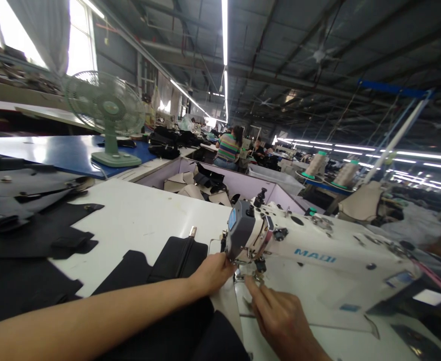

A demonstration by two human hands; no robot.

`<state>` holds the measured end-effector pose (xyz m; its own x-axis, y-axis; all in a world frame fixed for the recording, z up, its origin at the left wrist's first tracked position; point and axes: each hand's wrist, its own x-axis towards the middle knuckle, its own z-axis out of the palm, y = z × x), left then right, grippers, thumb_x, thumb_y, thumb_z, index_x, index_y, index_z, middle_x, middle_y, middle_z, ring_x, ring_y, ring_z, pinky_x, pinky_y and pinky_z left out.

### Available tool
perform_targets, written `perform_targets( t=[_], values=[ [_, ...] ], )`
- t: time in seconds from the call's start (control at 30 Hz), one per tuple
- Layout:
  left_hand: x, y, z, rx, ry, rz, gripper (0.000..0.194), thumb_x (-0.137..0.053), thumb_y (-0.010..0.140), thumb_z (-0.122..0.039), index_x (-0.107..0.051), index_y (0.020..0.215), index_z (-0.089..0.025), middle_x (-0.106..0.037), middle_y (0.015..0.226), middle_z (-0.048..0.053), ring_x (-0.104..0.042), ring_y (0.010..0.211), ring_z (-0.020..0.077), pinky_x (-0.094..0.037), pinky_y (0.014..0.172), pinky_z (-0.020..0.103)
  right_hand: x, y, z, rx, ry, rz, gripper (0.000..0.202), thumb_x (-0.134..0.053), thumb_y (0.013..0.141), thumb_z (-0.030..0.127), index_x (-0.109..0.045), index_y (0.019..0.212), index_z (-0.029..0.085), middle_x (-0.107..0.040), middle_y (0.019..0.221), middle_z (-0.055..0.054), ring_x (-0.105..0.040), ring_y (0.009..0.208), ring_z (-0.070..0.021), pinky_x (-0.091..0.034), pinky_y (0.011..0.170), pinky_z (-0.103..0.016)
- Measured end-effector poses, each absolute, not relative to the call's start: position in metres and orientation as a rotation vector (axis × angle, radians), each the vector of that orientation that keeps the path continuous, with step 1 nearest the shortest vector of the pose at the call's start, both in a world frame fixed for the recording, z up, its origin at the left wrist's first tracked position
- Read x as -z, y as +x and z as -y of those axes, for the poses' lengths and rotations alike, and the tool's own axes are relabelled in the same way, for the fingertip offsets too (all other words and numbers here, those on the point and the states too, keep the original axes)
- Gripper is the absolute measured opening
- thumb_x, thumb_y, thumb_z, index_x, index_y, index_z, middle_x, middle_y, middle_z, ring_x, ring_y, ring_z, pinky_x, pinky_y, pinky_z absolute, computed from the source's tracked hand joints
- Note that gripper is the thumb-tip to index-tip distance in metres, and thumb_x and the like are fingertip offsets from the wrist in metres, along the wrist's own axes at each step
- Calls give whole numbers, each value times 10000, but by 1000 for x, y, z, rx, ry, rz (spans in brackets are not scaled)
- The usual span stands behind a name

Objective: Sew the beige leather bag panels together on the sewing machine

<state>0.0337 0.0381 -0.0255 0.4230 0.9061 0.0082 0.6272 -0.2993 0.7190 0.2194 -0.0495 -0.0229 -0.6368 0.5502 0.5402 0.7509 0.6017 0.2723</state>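
Your left hand (pixel 215 271) is at the lower edge of the sewing machine's head (pixel 239 230), fingers bent; its fingertips are partly hidden, so I cannot tell whether they pinch anything. Your right hand (pixel 282 313) points its index finger up toward the presser foot (pixel 258 278), the other fingers curled; I cannot tell whether finger and thumb meet on anything.

The black piece (pixel 168 258) lies flat left of the head, partly under your left forearm, with a strip (pixel 186 253) across it ending in a metal tip. More dark pieces (pixel 21 240) overlap at the left of your white table (pixel 160 205).

Beyond the table, a lilac bin (pixel 269 191) holds beige and black pieces (pixel 201 184). A green fan (pixel 109 110) stands on a blue table (pixel 55 150) to your left, thread cones (pixel 315 164) are to the right, and a person in a striped top (pixel 228 148) is farther ahead.
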Motion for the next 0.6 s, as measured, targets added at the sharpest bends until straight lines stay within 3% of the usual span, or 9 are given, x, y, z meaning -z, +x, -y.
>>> perform_targets(
  t=[0.07,0.13,0.2,0.27,0.43,0.6],
  values=[
    [24,30,-33,-543,2092,-1294,227,-527,865,-293,-618,717,-147,-604,673,29,-586,668,181,-344,549,247,32,222,53,266,-1171,2262,305,-378,960,159,-548,1213,144,-667,838,-79,-650,651,-174,-480,556,-256],
    [23,27,-27,-540,2160,-1295,214,-529,835,-276,-608,669,-166,-597,640,25,-572,628,181,-308,531,251,38,216,51,-406,-1406,1973,308,-397,978,348,-590,1139,170,-668,920,-88,-636,561,-157,-462,457,-235],
    [18,24,-21,-533,2245,-1266,205,-525,823,-254,-602,647,-182,-599,630,18,-563,605,176,-303,534,256,40,206,43,-1051,-1435,1577,415,-446,938,519,-597,1090,164,-645,979,-92,-562,435,-102,-352,325,-195],
    [10,20,-15,-493,2350,-1178,185,-561,799,-234,-598,623,-191,-605,628,9,-565,600,173,-321,544,257,39,195,32,-1433,-1237,1256,451,-543,877,573,-594,1018,147,-624,958,-77,-493,413,-43,-279,315,-146],
    [-22,10,-6,-397,2606,-670,65,-628,832,-199,-655,792,-241,-670,880,-25,-619,852,152,-430,766,214,51,190,27,-1571,-1024,1057,451,-706,771,553,-506,787,149,-497,583,49,-376,358,-17,-215,304,-109],
    [-28,10,-9,-416,2688,-340,280,-525,916,-147,-584,1179,-224,-622,1189,45,-561,1119,179,-395,980,261,55,203,58,-1481,-1035,1371,391,-594,872,529,-493,850,151,-570,538,28,-458,315,-71,-288,269,-128]
  ],
)
